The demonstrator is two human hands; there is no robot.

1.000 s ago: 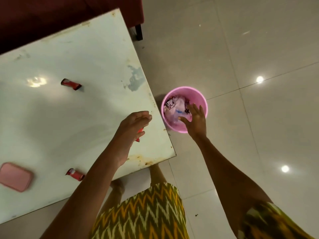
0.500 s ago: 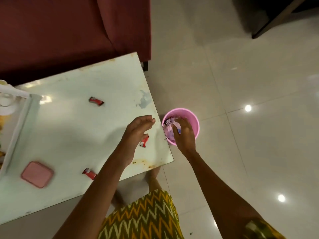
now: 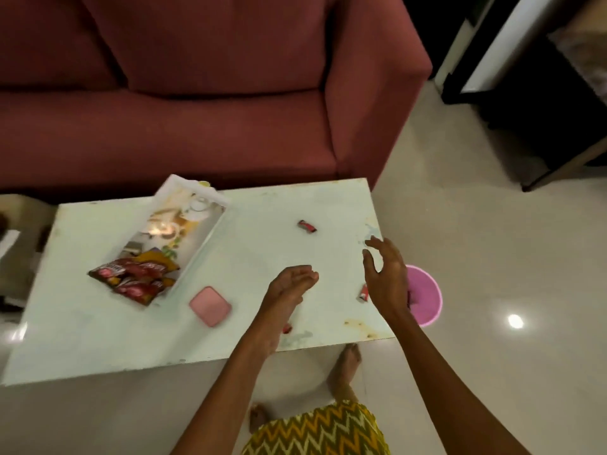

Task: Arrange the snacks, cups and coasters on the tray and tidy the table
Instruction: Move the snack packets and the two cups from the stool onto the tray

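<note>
Person stands at the near side of a pale table (image 3: 262,244), both hands over its right half, neither holding anything. Left hand (image 3: 292,284) hovers mid-table, palm turned inward, fingers pressed together and gently curved, thumb alongside; cannot tell if it touches the surface. Right hand (image 3: 384,277) is up over the table's right edge, fingers loosely spread and a bit bent, thumb apart from the rest

Printed tray (image 3: 197,190) sits angled on the left-back part of the table, far end at the table's back edge. Red snack packets (image 3: 131,277) are piled at the tray's near end, sticking out past its near corner. Pink square coaster (image 3: 210,306) lies flat on the table just beside the tray's near-right corner, outside the tray, left of the left hand

Three small red wrappers are loose on the table:
- far wrapper (image 3: 307,226) lies well beyond both hands
- right wrapper (image 3: 363,292) is just beside the right wrist near the table's right edge, partly hidden by it
- near wrapper (image 3: 286,329) is mostly hidden under the left forearm, near the front edge

Pink bin (image 3: 423,293) stands on the floor (image 3: 476,257) close against the table's right side, partly behind the right hand, contents too blurred to tell. Maroon sofa (image 3: 213,119) is behind the table. Bare foot (image 3: 345,359) is on the floor by the table's front edge
</note>
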